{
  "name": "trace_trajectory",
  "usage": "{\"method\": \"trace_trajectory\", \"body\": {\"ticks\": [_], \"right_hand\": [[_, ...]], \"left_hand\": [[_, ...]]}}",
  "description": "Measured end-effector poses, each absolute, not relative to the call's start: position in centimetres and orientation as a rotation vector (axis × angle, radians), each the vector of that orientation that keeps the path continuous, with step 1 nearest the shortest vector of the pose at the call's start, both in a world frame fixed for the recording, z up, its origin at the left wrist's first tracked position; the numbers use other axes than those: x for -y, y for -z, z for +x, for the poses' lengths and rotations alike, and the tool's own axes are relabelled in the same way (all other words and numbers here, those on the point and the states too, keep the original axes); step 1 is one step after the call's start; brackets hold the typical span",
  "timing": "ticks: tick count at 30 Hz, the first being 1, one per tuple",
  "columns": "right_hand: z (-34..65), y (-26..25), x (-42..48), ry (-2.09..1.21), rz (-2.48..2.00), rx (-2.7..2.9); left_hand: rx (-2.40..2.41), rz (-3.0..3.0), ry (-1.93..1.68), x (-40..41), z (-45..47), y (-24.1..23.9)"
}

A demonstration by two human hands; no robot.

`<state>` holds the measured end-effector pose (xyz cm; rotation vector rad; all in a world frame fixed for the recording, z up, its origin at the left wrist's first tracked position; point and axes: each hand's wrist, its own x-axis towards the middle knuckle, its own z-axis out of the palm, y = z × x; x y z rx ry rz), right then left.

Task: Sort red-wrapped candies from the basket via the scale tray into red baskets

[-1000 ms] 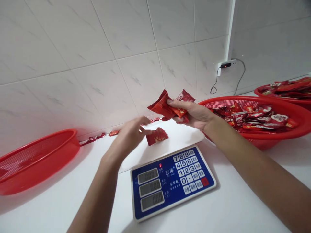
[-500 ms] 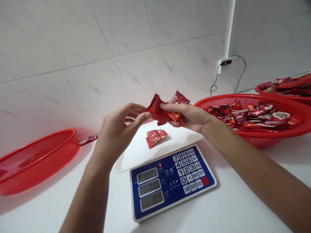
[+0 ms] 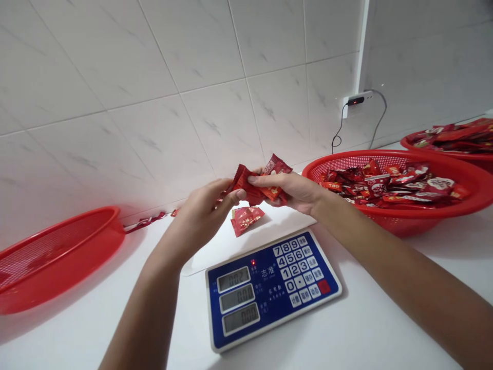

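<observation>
Since a second ago the left hand (image 3: 206,208) had come up off the lone packet (image 3: 246,220) on the scale pan (image 3: 287,221) and met the bunch of packets (image 3: 278,165); the right hand (image 3: 295,189) had shifted slightly left with that bunch. Right fingers were closed on the bunch, thumb flat across its near face. Left thumb was against the bunch's left end, other fingers mostly hidden behind it; couldn't tell if they gripped or only touched. Bunch was in the air over the far part of the pan, between both hands. Its look: glossy red sachets, overlapped, zigzag crimped ends; left one plain deep red with the crimp up, right one darker with pale print, a brighter orange-red piece with yellow marks between them. Lone packet lay flat-ish, a bit crumpled, red with gold lettering, pale strip showing along its far edge, tilted up to the right. Blue scale panel (image 3: 269,293) was near side of the pan, top readout about 0.021, small red light on. Right: filled red basket (image 3: 408,226) of similar sachets, second basket (image 3: 470,158) farther right, piled over its rim. Left: red basket (image 3: 84,257), row of packets (image 3: 148,221) just beyond it by the wall.
</observation>
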<state>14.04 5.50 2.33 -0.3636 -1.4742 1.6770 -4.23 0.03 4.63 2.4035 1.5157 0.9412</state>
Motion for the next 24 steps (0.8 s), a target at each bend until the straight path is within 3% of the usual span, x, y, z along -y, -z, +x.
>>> {"method": "trace_trajectory", "body": {"ticks": [24], "right_hand": [[13.86,-1.74,-5.79,-1.655,-0.453,1.533]], "left_hand": [[-1.557,2.394,-0.906,-0.23,-4.23,-4.37]]}}
